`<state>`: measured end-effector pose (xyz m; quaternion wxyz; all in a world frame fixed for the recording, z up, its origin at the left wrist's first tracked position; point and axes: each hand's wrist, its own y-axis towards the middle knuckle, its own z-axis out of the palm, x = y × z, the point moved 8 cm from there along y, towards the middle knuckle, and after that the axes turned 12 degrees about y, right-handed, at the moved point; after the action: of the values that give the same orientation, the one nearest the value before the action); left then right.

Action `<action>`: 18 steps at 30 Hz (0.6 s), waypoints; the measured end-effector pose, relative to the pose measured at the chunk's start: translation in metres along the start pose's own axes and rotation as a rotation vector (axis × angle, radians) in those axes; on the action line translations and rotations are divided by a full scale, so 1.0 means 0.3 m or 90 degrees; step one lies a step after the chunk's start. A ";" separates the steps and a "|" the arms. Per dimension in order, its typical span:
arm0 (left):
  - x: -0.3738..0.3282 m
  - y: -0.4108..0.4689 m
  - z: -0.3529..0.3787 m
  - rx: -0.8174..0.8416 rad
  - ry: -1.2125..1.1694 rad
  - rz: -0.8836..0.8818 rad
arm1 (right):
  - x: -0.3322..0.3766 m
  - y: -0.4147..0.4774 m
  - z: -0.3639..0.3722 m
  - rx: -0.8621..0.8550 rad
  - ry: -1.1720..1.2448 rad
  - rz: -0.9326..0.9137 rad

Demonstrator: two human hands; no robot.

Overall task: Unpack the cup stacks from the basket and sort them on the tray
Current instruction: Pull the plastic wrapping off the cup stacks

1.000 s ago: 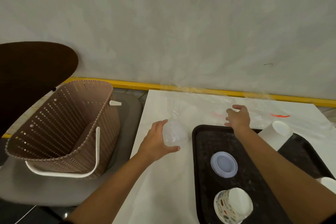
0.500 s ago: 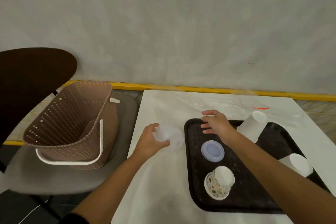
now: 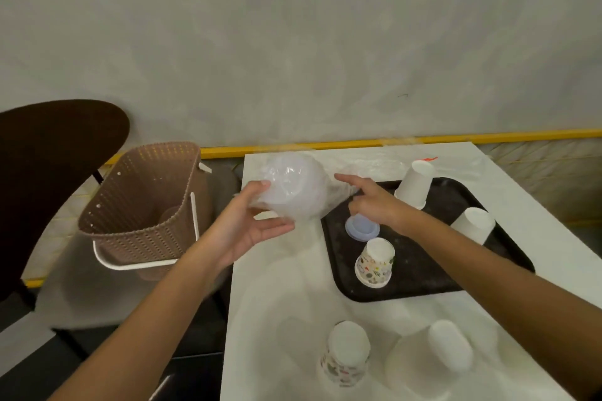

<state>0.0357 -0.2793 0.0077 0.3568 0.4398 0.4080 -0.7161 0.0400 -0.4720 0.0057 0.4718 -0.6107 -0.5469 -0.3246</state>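
Observation:
My left hand (image 3: 247,228) grips a stack of clear plastic cups in a plastic wrap (image 3: 294,187), lifted above the table's left edge. My right hand (image 3: 371,200) pinches the wrap's right end over the black tray (image 3: 433,277). On the tray stand two upside-down white cups (image 3: 413,184) (image 3: 472,225), a patterned cup (image 3: 374,262) and a pale blue lid stack (image 3: 362,227). The brown basket (image 3: 143,205) sits on a chair to the left.
A white table (image 3: 277,303) holds another patterned cup (image 3: 345,355) and a white cup stack (image 3: 433,358) near its front. A dark chair back (image 3: 55,153) rises at far left. A grey wall with a yellow strip (image 3: 488,137) runs behind.
My left hand has lifted the wrapped clear cups off the table. My right hand came back from the table's far side to the wrap's end. The view has tilted down, showing the front cups.

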 end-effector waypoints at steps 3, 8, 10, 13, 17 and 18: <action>-0.027 -0.027 0.055 0.025 -0.026 -0.004 | 0.053 -0.088 -0.017 -0.001 -0.177 -0.117; -0.033 -0.051 0.201 0.142 -0.049 -0.016 | 0.118 -0.228 -0.047 -0.031 -0.090 -0.195; -0.032 -0.057 0.257 0.162 0.015 -0.015 | 0.128 -0.277 -0.078 -0.053 -0.047 -0.202; -0.053 -0.056 0.302 0.122 0.201 0.053 | 0.120 -0.333 -0.153 -0.092 -0.004 -0.218; -0.112 -0.087 0.379 0.123 0.210 0.100 | 0.102 -0.387 -0.237 -0.120 -0.060 -0.224; -0.110 -0.097 0.412 0.136 0.247 0.095 | 0.109 -0.401 -0.245 -0.116 -0.068 -0.231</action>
<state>-0.0196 -0.3732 0.0806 0.2748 0.6336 0.3570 -0.6290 -0.0621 -0.5338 0.0876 0.3189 -0.5588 -0.6405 -0.4194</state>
